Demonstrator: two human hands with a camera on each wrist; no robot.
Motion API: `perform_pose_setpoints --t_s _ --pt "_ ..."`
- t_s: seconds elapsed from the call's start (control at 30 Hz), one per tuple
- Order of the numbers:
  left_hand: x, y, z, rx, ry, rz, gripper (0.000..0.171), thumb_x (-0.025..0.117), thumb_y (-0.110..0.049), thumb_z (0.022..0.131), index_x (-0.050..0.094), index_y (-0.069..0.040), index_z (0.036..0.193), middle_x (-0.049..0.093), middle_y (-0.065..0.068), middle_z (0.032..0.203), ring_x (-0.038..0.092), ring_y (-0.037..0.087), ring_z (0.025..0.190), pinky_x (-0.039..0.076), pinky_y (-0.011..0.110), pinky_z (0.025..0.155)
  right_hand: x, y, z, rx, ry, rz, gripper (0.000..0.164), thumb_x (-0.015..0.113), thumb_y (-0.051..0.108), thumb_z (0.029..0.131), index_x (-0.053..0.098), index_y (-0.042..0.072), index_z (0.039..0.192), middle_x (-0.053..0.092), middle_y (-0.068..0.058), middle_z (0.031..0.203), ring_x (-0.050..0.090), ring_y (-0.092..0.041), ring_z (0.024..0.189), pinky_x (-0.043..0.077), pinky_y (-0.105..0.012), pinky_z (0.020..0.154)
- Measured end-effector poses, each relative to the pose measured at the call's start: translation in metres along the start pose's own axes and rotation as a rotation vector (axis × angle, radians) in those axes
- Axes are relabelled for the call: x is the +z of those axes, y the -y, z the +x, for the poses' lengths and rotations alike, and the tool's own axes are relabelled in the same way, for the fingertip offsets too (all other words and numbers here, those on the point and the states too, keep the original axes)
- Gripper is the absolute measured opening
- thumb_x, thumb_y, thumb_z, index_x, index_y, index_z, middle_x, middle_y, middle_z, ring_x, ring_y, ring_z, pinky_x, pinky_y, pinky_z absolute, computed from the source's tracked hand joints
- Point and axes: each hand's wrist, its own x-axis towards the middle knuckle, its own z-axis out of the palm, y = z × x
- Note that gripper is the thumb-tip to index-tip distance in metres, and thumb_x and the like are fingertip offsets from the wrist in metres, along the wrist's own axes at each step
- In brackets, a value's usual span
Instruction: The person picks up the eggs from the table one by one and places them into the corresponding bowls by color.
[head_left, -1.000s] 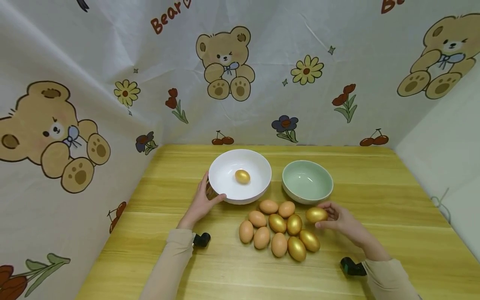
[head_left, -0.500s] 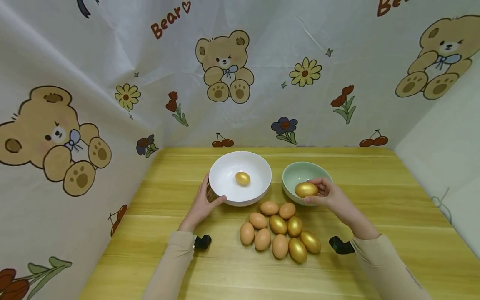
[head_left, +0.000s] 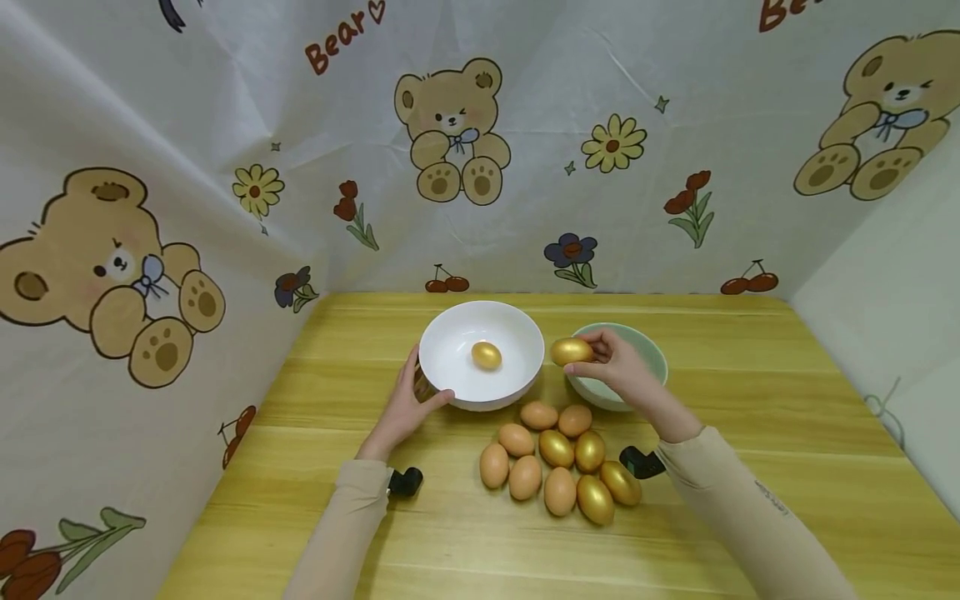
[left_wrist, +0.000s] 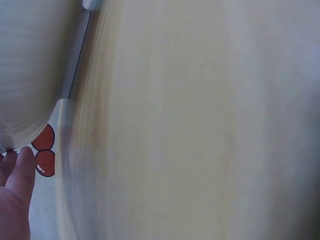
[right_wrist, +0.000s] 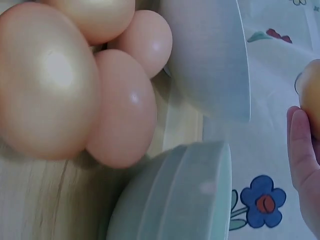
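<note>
The golden egg (head_left: 568, 352) is in the right hand (head_left: 617, 367), pinched at its right end between thumb and fingers, a hold that seems chosen to leave most of the shell uncovered. It is raised off the table (head_left: 450, 542), at the left edge of the green bowl (head_left: 651, 350), which lies beneath the right hand. The hand hides part of that bowl's inside, so its full contents cannot be told. On the near side of the right hand, six brown eggs (head_left: 525, 477) and four golden eggs (head_left: 596, 500) form a loose cluster, several touching; lying so close together probably keeps them from rolling and within easy reach. To the left of the right hand is the white bowl (head_left: 442, 350), with a second golden egg (head_left: 487, 356) on its floor. The left hand (head_left: 403, 408) holds this bowl, thumb and fingers set wide, the thumb at the near rim and the fingers along the left outer wall, likely to steady it. Beyond both hands hangs a pale cloth (head_left: 525, 212) printed with bears and flowers.
</note>
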Motion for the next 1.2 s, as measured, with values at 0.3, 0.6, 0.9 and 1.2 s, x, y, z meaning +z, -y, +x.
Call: perform_pose_setpoints --t_s 0.3,0.6,0.9,1.2 --pt "0.000 0.000 0.000 -0.006 -0.003 0.010 0.102 0.074 -0.036 0.079 0.000 -0.031 0.149 0.007 0.009 0.150 0.019 0.024 0.135 0.029 0.034 0.106 0.028 0.008 0.022 0.029 0.020 -0.004 0.059 0.075 0.013 0.079 0.040 -0.004 0.124 0.054 -0.020 0.118 0.053 -0.028 0.107 0.047 -0.028 0.087" --pt "0.000 -0.001 -0.001 0.006 -0.001 0.003 0.101 0.074 -0.034 0.079 0.002 -0.027 0.150 0.006 0.009 0.151 0.020 0.025 0.135 0.029 0.036 0.106 0.055 0.011 0.044 0.018 0.014 0.046 0.054 0.074 0.005 0.078 0.043 -0.006 0.121 0.056 -0.019 0.113 0.055 -0.025 0.100 0.046 -0.028 0.087" --pt "0.001 0.000 0.001 0.005 0.002 0.004 0.103 0.074 -0.037 0.078 0.001 -0.027 0.150 0.007 0.008 0.151 0.020 0.023 0.135 0.030 0.034 0.106 0.077 0.006 0.065 0.057 0.022 0.008 0.051 0.074 0.003 0.078 0.045 -0.006 0.120 0.059 -0.019 0.110 0.055 -0.024 0.098 0.047 -0.028 0.084" --pt "0.001 0.003 0.001 0.017 0.014 -0.006 0.100 0.073 -0.034 0.080 -0.001 -0.032 0.148 0.005 0.008 0.151 0.019 0.026 0.135 0.029 0.035 0.106 0.095 0.008 0.077 0.123 0.043 -0.091 0.048 0.074 0.004 0.078 0.047 -0.005 0.117 0.056 -0.018 0.111 0.053 -0.027 0.100 0.047 -0.033 0.087"
